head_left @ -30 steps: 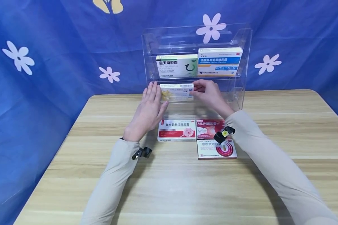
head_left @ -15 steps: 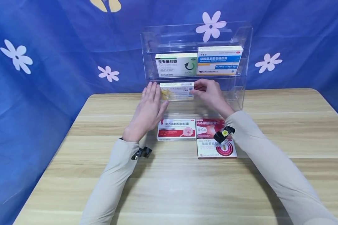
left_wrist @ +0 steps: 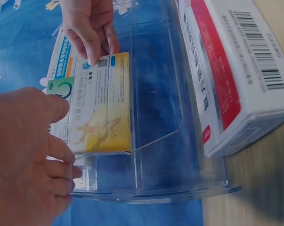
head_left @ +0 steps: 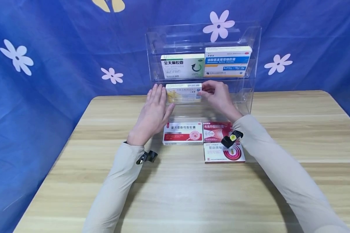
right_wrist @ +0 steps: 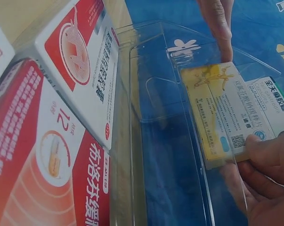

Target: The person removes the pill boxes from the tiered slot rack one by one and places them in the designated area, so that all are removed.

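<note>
A white and yellow medicine box (head_left: 183,93) stands in the middle tier of a clear acrylic rack (head_left: 245,92). At its right end my right hand (head_left: 220,97) pinches the box between thumb and fingers. My left hand (head_left: 153,111) lies along the left side of the rack with straight fingers, the fingertips beside the box's left end. In the left wrist view the yellow end of the box (left_wrist: 118,101) is behind the clear front lip. Above it, the upper tier holds a green and white medicine box (head_left: 182,67) and a blue and white one (head_left: 227,63).
In front of the rack's lower part are a red and white medicine box (head_left: 182,134) and a red one (head_left: 214,132), the latter partly hidden by the right wrist camera. A white box with pink rings (head_left: 221,154) lies nearer on the wooden table (head_left: 175,194). Behind hangs a blue flowered cloth (head_left: 61,48).
Both hands keep nearly the same places. The white and yellow medicine box has shifted very slightly up and right at its right end, together with the right fingers.
</note>
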Tool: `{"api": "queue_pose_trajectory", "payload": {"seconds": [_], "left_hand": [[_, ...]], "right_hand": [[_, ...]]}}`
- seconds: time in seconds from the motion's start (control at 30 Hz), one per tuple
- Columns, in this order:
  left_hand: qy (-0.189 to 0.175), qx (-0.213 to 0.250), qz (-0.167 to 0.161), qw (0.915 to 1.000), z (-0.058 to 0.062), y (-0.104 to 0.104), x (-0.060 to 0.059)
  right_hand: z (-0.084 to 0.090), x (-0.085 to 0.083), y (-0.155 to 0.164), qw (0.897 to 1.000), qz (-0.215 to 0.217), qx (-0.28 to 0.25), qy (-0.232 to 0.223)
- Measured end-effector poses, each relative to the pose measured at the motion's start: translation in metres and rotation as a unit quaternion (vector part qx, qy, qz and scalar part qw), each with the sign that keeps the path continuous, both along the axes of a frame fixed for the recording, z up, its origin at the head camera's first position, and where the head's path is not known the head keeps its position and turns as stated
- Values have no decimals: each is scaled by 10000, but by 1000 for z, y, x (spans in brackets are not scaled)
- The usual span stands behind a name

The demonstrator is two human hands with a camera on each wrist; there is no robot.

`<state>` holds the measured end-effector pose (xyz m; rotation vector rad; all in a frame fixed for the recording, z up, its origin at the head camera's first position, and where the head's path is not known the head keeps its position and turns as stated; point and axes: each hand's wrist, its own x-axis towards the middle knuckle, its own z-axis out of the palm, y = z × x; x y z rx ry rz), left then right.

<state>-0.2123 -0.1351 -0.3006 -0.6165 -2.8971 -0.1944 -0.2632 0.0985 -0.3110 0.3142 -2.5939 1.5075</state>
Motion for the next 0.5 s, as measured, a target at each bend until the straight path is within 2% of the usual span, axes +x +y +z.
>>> {"api": "queue_pose_trajectory", "payload": {"seconds": [0.1, 0.3, 0.37, 0.5], "left_hand": [[-19, -22, -126, 9999, 0, -1, -4], [426, 95, -517, 9977, 1, -10, -14], [411, 120, -662, 9969, 0, -10, -17], [544, -110, -885, 9945, -6, -8, -25]], "right_hand": [[2, 1, 5, 9998, -79, -176, 60], [13, 7, 15, 9966, -116, -648, 486], [17, 12, 20, 9952, -107, -765, 605], [19, 23, 32, 9930, 14, -960, 684]]}}
